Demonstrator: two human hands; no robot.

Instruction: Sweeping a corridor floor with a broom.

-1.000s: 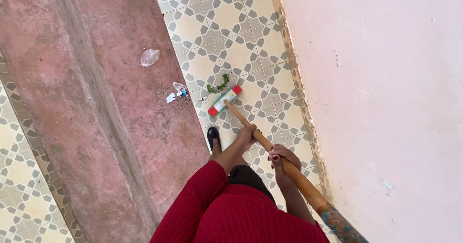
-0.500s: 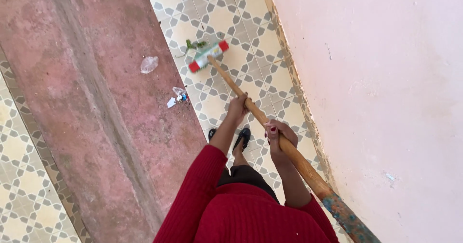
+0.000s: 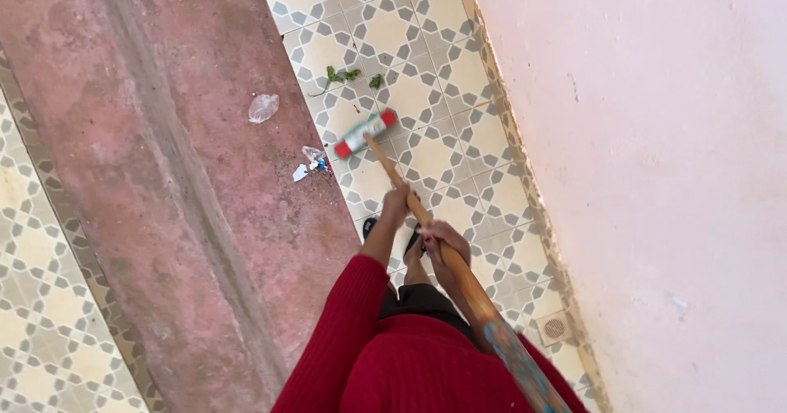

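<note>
Wooden-handled push broom (image 3: 426, 216), red-ended head: mid-sweep on patterned tile floor (image 3: 459, 167). Left hand (image 3: 397, 206), right hand (image 3: 445, 241) fingers closed round handle. Next likely: reach green leaf scraps (image 3: 343, 74) at 12 o'clock.

Home courtyard or passage: patterned floor tiles (image 3: 426, 147), red cement strip (image 3: 164, 175), pink wall (image 3: 656, 175), floor drain (image 3: 555, 328).

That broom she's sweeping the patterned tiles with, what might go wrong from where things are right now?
The green leaf scraps lie just beyond the broom head, apart from it, so a short stroke may miss them. The clear plastic wrapper and torn paper bits sit on the reddish strip, off the tiles, and might be left behind. Both the left hand and right hand grip the handle near her feet, so the broom could knock her shoe.
</note>
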